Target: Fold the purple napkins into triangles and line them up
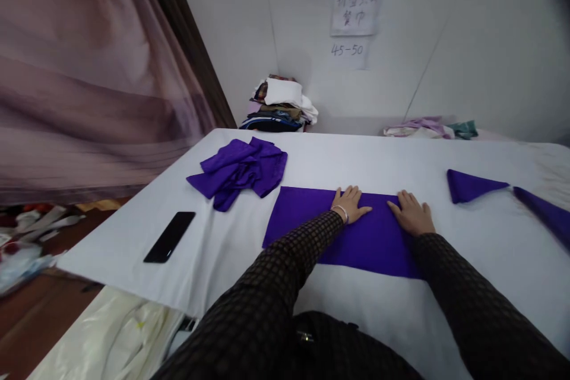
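A purple cloth [307, 222] lies flat as a rectangle on the white table [401, 314] in front of me. My left hand [350, 204] rests palm down on its upper middle, fingers stretched out, a bracelet on the wrist. My right hand [412, 214] lies flat on the cloth just to the right, fingers spread. Neither hand holds anything. A loose heap of purple cloths [240, 171] sits to the left. A folded purple triangle [471, 185] lies to the right, with another folded purple piece [545, 214] beyond it.
A black phone [170, 237] lies near the table's left edge. Stacked folded clothes [279, 105] sit in the far corner, more fabric [430, 127] along the wall. A curtain [89, 71] hangs at left. A paper sign [355, 7] is on the wall. A plastic bag [111, 332] is below the table.
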`<state>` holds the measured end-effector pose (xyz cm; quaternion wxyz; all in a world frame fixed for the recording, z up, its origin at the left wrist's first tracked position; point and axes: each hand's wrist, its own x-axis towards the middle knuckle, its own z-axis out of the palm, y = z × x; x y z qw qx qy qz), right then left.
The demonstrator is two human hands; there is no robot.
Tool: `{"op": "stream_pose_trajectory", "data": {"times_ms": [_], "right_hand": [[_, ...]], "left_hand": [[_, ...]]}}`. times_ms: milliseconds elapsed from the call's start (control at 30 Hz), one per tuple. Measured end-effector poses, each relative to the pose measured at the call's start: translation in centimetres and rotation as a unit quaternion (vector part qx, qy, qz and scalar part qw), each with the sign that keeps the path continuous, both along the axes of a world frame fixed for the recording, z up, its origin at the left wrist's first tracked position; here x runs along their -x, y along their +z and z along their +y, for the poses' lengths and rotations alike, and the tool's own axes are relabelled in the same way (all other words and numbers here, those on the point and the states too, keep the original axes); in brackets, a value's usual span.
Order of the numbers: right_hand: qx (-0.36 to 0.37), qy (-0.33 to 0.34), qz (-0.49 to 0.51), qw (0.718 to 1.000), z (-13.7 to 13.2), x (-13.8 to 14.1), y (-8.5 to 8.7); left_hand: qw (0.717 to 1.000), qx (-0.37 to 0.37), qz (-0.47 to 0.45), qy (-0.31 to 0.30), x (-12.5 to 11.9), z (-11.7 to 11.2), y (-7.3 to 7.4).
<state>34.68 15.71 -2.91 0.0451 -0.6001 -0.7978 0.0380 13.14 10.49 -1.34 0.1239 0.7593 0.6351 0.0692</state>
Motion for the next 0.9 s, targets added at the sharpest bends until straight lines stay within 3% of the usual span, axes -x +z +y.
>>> {"op": "stream_pose_trajectory", "data": {"times_ms": [100,300,400,567,900], "right_hand": [[0.000,0.003,0.004,1.000,-0.1,-0.1,0.0],[0.002,0.005,0.007,1.000,-0.2,-0.1,0.3],[0.002,0.003,0.006,1.000,-0.2,-0.2,0.4],[-0.002,0.009,0.004,1.000,0.0,-0.5,0.0],[0.037,0.028,-0.026,0.999,1.4,-1.1,1.0]], "left_hand": [[0.998,0.004,0.011,0.055,6.0,-2.0,0.1],[0.970,0.016,-0.018,0.240,19.2,-7.0,1.4],[0.967,0.009,-0.039,0.253,23.2,-8.7,2.0],[0.962,-0.019,-0.067,0.265,24.2,-9.0,2.0],[0.961,-0.052,-0.092,0.255,23.1,-5.6,2.0]]}}
